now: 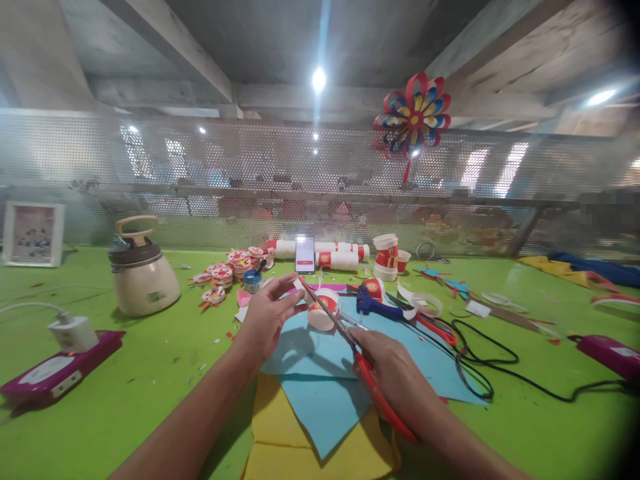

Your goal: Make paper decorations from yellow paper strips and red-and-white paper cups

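My left hand (270, 310) pinches a small white piece of paper (302, 291) between thumb and fingers. My right hand (387, 363) is closed around red-handled scissors (377, 393). Their long blades point away and to the left, with the tips close to the white piece. Just below the blades, a cut red-and-white paper cup (323, 319) is over light-blue sheets (320, 363); the blades cross in front of part of it. Whether the piece is joined to the cup, I cannot tell. Yellow paper (285, 433) lies under the blue sheets.
A blue glue gun (375, 305) lies right of the cup, its black cable (505, 363) looping right. Stacked paper cups (385, 257) and a phone (305, 255) stand behind. Leftward are a large bottle (145, 280) and a purple power strip (103, 350). A roll of tape (429, 305) lies rightward.
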The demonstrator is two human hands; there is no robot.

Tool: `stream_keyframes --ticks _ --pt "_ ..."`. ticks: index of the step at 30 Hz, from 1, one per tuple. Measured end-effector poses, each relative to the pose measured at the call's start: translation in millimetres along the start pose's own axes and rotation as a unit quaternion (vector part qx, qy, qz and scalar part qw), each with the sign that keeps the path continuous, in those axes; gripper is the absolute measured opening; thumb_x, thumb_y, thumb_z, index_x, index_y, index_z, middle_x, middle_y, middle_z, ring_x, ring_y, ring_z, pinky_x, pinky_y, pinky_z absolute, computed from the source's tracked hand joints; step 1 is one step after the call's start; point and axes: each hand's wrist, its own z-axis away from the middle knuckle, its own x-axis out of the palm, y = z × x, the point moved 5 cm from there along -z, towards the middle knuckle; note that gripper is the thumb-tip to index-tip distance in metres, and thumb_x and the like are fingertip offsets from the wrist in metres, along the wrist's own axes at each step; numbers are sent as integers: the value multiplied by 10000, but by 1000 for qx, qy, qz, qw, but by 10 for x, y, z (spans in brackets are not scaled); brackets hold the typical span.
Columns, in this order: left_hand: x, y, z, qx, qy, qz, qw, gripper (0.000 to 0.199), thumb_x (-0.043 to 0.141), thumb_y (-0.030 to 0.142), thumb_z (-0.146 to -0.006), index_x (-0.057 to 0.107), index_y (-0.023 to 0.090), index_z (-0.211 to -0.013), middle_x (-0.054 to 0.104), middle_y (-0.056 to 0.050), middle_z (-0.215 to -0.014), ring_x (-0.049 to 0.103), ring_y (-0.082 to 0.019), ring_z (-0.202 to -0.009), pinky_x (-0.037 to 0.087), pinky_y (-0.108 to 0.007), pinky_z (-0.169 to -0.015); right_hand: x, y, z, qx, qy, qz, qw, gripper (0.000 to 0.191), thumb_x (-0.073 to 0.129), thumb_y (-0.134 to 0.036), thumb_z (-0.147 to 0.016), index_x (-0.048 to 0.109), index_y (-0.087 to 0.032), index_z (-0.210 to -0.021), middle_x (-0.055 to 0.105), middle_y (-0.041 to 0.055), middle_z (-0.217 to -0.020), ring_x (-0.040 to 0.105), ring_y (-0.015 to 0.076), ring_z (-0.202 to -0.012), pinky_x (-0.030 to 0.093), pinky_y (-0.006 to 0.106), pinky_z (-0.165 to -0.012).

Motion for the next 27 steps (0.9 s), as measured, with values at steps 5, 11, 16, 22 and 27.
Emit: stream_keyframes --ticks 5,11,16,22,27 --pt "28 3 11 -4 -6 6 1000 316 783 128 -606 682 150 -905 658 -81 -935 657 -220 -794 512 -413 -792 -4 -8 2 1 0 3 1000 291 411 -114 -804 613 -177 -1003 620 63 -838 559 208 -773 402 305 -702" --pt "22 6 5 0 -12 12 1000 288 775 117 -614 693 140 -889 666 -98 -960 653 -217 -810 502 -409 -810 -27 -36 12 12 -4 17 1000 363 417 -104 -799 599 -171 -1105 621 77 -878 556 215 -816 403 304 -714" --pt "-13 -14 -9 -10 -10 19 1000 321 777 121 -615 690 145 -922 669 -78 -826 649 -205 -775 499 -401 -804 -4 -12 5 14 -12 28 999 385 412 -94 -808 590 -179 -1138 610 81 -892 552 216 -815 396 304 -710" --pt "8 -13 -3 -12 -15 20 1000 326 778 121 -613 681 130 -924 662 -83 -810 647 -210 -774 496 -419 -818 -22 -13 14 2 6 -2 1000 285 421 -137 -831 600 -186 -1048 619 60 -876 550 202 -785 389 287 -682" --pt "13 -11 -6 -2 -26 15 1000 320 769 131 -635 681 143 -943 667 -97 -874 646 -217 -822 495 -395 -817 -12 -16 6 -5 0 -29 1000 262 423 -125 -802 616 -184 -967 628 26 -773 540 177 -691 380 266 -632"
